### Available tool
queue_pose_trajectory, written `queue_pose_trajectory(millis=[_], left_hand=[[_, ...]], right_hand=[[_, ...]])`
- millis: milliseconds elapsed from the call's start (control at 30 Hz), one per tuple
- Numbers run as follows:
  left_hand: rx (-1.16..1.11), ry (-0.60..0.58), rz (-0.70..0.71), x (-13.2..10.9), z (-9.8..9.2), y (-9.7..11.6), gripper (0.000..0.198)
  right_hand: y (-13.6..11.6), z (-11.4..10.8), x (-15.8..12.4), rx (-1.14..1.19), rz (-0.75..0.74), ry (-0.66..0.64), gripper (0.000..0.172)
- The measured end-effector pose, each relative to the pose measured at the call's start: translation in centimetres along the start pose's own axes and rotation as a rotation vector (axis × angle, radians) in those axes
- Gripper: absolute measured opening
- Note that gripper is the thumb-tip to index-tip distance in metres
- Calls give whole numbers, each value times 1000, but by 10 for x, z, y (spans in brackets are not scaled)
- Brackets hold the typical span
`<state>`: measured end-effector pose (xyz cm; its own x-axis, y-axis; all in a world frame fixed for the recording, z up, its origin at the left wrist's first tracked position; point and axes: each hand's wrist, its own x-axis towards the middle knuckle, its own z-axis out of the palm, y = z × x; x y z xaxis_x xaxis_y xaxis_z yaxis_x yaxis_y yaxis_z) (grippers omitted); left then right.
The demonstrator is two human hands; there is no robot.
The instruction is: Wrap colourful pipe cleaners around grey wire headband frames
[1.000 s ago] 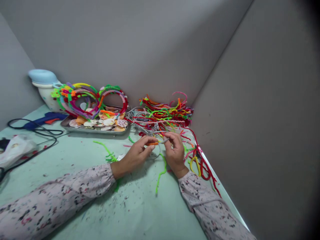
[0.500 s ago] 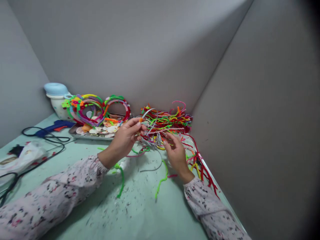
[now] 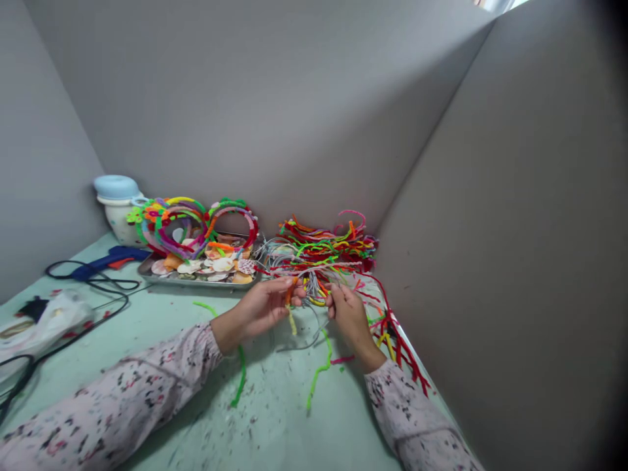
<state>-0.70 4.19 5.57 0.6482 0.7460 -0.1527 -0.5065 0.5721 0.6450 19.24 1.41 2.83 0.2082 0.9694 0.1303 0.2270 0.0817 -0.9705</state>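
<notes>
My left hand [image 3: 265, 306] is closed in a pinch around a short fuzzy pipe cleaner [image 3: 291, 317], orange at the fingers and pale yellow at its lower end. Facing it, my right hand [image 3: 350, 320] has its thumb and fingertips pressed together; a thin grey strand shows by them, but what they grip is too small to make out. Just beyond both hands lies a tangle of grey wire-like strands [image 3: 311, 284]. Behind that rises a pile of coloured pipe cleaners [image 3: 333, 243]. Bent green pipe cleaners [image 3: 321, 369] lie on the table before the hands.
A metal tray [image 3: 196, 282] of shells stands at the back left, with decorated headbands [image 3: 179, 226] on it. Left of it are a blue glue gun [image 3: 105, 261], its black cord [image 3: 93, 317], a blue-lidded cup [image 3: 120, 206] and a plastic bag [image 3: 53, 317]. Grey walls enclose the table.
My left hand has lowered and moved right, and the pale strip that stuck up from it no longer shows upright. The orange and yellow pipe cleaner now points down. My right fingers have closed together.
</notes>
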Motion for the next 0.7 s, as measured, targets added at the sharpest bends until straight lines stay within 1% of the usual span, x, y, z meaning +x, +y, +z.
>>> queue_pose_trajectory(millis=[100, 267, 367, 433, 567, 700], left_hand=[[20, 47, -18, 3, -5, 2, 13], [81, 75, -64, 5, -13, 4, 10], [42, 86, -34, 6, -15, 3, 5], [6, 76, 3, 7, -14, 2, 6], [-24, 80, 67, 6, -10, -1, 14], [-6, 138, 51, 4, -6, -3, 11]], right_hand=[[0, -1, 0, 37, 32, -65, 37], [0, -6, 2, 150, 95, -188, 40], [1, -8, 2, 199, 145, -256, 40], [1, -7, 2, 222, 161, -288, 41], [3, -6, 2, 257, 213, -331, 40], [3, -8, 4, 287, 223, -313, 38]])
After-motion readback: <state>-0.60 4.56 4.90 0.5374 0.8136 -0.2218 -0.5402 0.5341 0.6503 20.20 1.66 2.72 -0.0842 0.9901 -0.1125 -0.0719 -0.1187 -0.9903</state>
